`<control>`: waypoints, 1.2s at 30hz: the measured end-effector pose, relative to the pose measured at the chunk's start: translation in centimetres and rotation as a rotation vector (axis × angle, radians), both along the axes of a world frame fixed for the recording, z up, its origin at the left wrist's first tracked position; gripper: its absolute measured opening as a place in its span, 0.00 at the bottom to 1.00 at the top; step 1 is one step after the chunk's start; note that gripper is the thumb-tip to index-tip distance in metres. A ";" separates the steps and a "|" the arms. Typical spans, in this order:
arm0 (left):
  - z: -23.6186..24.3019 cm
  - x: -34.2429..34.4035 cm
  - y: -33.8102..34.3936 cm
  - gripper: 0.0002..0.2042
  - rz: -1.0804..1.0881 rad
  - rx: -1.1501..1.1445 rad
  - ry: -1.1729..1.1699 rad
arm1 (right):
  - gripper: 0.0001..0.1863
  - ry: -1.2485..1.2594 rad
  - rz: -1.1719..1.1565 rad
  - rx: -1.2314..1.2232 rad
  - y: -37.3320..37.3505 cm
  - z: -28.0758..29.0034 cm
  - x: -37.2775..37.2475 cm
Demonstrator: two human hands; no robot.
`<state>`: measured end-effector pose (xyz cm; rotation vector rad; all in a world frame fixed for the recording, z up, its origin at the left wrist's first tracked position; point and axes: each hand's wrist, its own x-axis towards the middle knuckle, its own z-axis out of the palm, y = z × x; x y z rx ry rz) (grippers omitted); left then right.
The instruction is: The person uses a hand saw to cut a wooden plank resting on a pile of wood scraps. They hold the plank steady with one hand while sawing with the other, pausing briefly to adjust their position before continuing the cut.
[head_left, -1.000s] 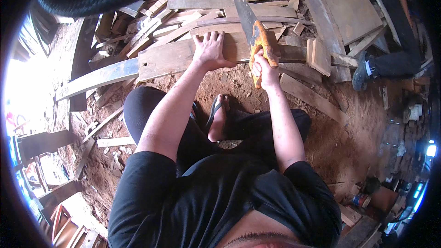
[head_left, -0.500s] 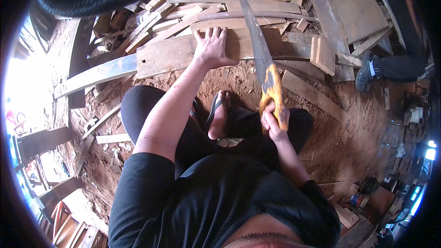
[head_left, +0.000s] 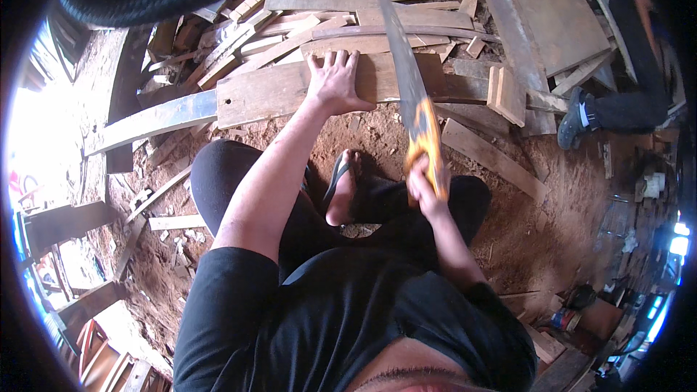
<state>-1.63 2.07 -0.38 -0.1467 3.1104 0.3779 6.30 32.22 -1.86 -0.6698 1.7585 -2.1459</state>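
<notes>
Brown board lies crosswise ahead of the person, and from my remote seat I see reddish dirt floor spread on the near side of it. Past its far edge I make out a broad heap of scrap planks, with a wide flat panel to the right of the heap. Near the panel another person's dark-trousered leg reaches in, ending in a dark shoe. A pale beam sticks out past the board's left end.

Next in size is the handsaw, its blade slanting over the right part of the board, tip toward the heap; I cannot tell from here whether the teeth touch the wood. I see the left hand pressed on the board, fingers spread wide, thumb pointing right, just left of the blade. The right hand is closed around the saw's yellow handle, nearer the body than the board. Smallest, I spot a dark round hole by the board's left end.
</notes>
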 end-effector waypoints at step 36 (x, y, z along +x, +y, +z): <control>-0.5 -0.5 0.0 0.66 0.014 -0.006 0.026 | 0.06 -0.117 0.034 -0.048 1.9 -0.7 0.6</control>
